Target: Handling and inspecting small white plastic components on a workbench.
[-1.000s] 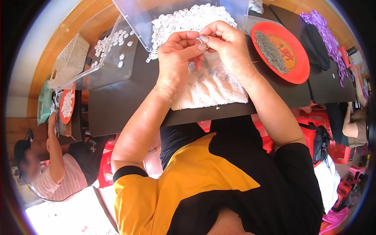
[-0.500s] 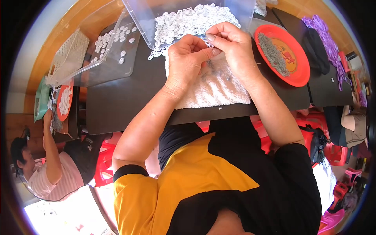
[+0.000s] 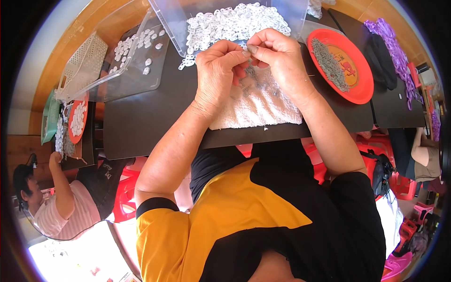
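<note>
Over a white towel (image 3: 258, 115) on the dark table, my two hands meet fingertip to fingertip. My left hand (image 3: 220, 70) is closed in a pinch, thumb against the curled fingers. Thumb and forefinger of my right hand (image 3: 278, 54) are pinched together just beside it. Whatever small thing they hold is hidden by the fingers. Just beyond, a pile of small white plastic pieces with holes (image 3: 235, 28) lies in a clear plastic bin (image 3: 167, 28), some spilling out near my left hand. Small grey bits lie on the towel under my fingers.
At right is a red plate (image 3: 364, 89) of small grey pieces (image 3: 329, 63), then a black cloth (image 3: 379, 61) and purple ribbon (image 3: 392, 47). A clear tub (image 3: 136, 89) with white pieces lies left. Another person (image 3: 70, 202) works at far left.
My left thumb has drawn back and up, and its fingers have shifted slightly left. My right hand has barely moved. The other person's hand has moved toward the near edge of their table.
</note>
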Action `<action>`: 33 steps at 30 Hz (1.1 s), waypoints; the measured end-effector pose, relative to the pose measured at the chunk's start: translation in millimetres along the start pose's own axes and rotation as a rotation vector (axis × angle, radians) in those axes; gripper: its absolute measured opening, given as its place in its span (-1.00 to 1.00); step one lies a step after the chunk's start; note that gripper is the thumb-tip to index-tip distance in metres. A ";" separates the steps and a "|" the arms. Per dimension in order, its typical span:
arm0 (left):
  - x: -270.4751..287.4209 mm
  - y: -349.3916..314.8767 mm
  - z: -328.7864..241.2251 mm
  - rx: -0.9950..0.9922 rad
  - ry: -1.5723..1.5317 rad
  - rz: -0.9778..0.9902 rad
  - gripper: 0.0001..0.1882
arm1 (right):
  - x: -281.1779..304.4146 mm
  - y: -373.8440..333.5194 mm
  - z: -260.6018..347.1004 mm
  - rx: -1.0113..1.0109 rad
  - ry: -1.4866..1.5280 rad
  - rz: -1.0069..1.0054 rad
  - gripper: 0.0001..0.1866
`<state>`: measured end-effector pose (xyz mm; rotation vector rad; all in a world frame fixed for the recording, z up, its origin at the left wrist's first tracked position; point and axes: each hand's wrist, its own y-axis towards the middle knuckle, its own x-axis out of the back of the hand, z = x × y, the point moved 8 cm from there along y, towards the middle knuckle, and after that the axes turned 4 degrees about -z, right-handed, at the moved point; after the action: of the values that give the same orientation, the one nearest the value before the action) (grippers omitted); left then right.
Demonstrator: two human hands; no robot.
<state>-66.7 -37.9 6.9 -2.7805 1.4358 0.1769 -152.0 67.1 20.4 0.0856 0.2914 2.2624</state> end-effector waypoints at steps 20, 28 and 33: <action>-42.6 -10.8 -10.3 -0.878 1.145 0.061 -0.87 | 23.1 2.8 12.2 0.054 0.068 -0.141 -0.94; -29.5 -4.7 -19.4 -0.800 0.952 -0.007 -0.91 | 22.4 -4.7 25.8 0.057 -0.039 -0.123 -0.90; -29.8 -4.7 -16.6 -0.820 1.001 0.083 -0.88 | 21.5 -4.2 26.2 0.075 -0.029 -0.112 -0.91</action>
<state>-78.4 -11.9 26.3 -3.7055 1.9615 -1.0004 -158.7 90.8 44.1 0.1380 0.3572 2.1380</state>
